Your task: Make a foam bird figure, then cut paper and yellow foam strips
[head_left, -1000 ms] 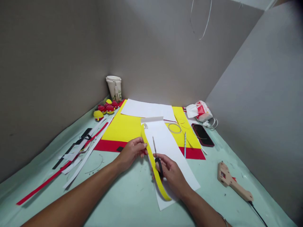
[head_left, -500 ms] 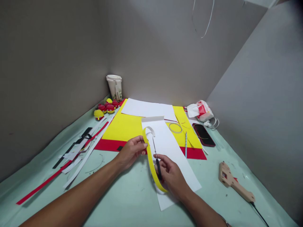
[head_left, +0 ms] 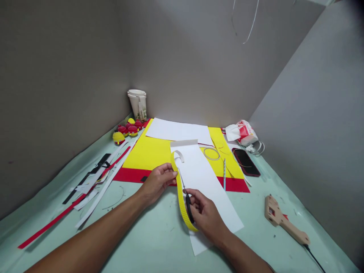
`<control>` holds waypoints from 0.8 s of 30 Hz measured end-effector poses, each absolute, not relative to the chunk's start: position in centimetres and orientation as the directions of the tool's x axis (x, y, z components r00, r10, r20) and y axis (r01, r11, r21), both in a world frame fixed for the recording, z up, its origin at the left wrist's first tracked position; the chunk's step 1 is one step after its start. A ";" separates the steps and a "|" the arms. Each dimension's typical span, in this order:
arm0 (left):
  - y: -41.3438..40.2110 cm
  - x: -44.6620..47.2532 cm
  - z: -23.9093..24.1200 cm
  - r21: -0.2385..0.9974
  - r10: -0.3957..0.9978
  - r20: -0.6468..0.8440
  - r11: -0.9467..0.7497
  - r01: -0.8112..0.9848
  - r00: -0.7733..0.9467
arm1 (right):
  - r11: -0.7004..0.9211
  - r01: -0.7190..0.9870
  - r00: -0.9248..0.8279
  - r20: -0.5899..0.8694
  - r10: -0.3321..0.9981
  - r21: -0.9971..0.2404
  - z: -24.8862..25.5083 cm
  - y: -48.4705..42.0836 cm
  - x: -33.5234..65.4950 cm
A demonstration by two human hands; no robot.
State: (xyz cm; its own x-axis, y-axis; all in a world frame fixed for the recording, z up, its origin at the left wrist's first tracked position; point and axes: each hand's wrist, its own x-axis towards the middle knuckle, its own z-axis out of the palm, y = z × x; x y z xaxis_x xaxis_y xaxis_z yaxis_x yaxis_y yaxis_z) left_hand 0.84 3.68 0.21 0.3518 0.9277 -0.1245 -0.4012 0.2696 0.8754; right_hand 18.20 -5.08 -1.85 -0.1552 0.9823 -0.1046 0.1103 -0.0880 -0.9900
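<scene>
My left hand (head_left: 157, 183) pinches a long yellow corrugated strip (head_left: 180, 197) near its upper part. The strip's top end curls over, white on its back. My right hand (head_left: 207, 216) grips small black-handled scissors (head_left: 186, 200), blades pointing up along the strip's right edge towards my left fingers. Under both lies a long white paper sheet (head_left: 209, 182), on the pale green table (head_left: 148, 239). Whether the blades are cutting the strip I cannot tell.
Yellow sheet (head_left: 148, 151) on a red one with white paper at the back. Paper scraps (head_left: 93, 182) lie left. Red and yellow balls (head_left: 126, 131), a cup (head_left: 137, 104), a phone (head_left: 246, 162), a packet (head_left: 241, 133), a pencil (head_left: 224, 172) and a glue gun (head_left: 284, 220) stand around. Grey walls enclose the table.
The strip's lower end has been drawn up off the white sheet and its top end has curled over. My right hand with the scissors shifted slightly left and up.
</scene>
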 end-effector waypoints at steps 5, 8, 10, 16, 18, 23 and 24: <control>3.7 0.9 0.3 0.873 0.931 -0.113 0.260 -0.413 0.346 | -0.064 0.130 -0.162 -0.085 0.983 -0.989 -1.8 -5.1 18.2; 3.7 0.9 0.2 0.870 0.929 -0.112 0.264 -0.417 0.353 | -0.064 0.130 -0.167 -0.085 0.982 -0.989 -1.7 -5.1 18.1; 3.7 0.8 0.2 0.868 0.929 -0.105 0.259 -0.422 0.355 | -0.059 0.139 -0.171 -0.083 0.982 -0.989 -1.6 -5.1 18.1; 3.7 0.8 0.1 0.876 0.929 -0.090 0.246 -0.416 0.359 | -0.047 0.161 -0.177 -0.075 0.981 -0.986 -1.4 -5.2 18.2; 3.7 0.9 0.1 0.880 0.931 -0.088 0.239 -0.411 0.355 | -0.046 0.162 -0.174 -0.074 0.982 -0.986 -1.3 -5.2 18.1; 3.7 1.0 0.1 0.880 0.936 -0.090 0.235 -0.413 0.340 | -0.030 0.180 -0.164 -0.060 0.985 -0.983 -1.0 -5.3 18.0; 3.7 1.0 0.1 0.879 0.936 -0.091 0.235 -0.415 0.339 | -0.030 0.179 -0.167 -0.061 0.984 -0.983 -1.0 -5.3 18.0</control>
State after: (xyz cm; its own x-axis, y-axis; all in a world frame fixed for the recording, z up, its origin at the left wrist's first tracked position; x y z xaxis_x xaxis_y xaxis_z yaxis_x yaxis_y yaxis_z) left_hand 1.00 3.75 0.11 0.3391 0.9364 -0.0905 -0.4154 0.2354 0.8786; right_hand 18.01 -5.31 -1.04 -0.1670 0.9841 -0.0609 0.1792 -0.0304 -0.9833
